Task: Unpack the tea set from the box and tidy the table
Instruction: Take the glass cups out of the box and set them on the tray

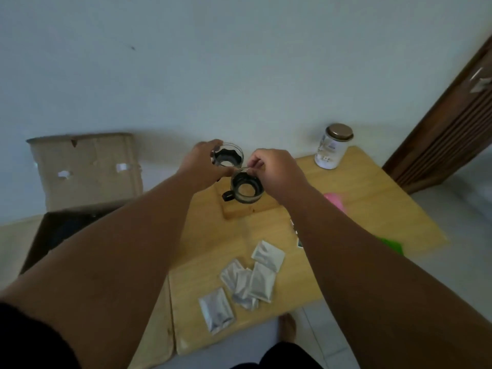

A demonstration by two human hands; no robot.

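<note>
Two glass cups with black holders are at the far side of the wooden table (372,209). My left hand (205,166) grips the far cup (228,155) from its left side. My right hand (277,174) pinches the rim of the near cup (246,189), whose black handle points left. Both cups seem to rest on a small raised wooden board (237,213). The open cardboard box (87,169) stands on the floor left of the table, its flap up against the wall and its inside dark.
Several silver foil sachets (247,280) lie on the near part of the table. A glass jar (332,146) with a metal lid stands at the far right corner. Pink (334,199) and green (391,245) items lie to the right. A wooden door (452,129) is at right.
</note>
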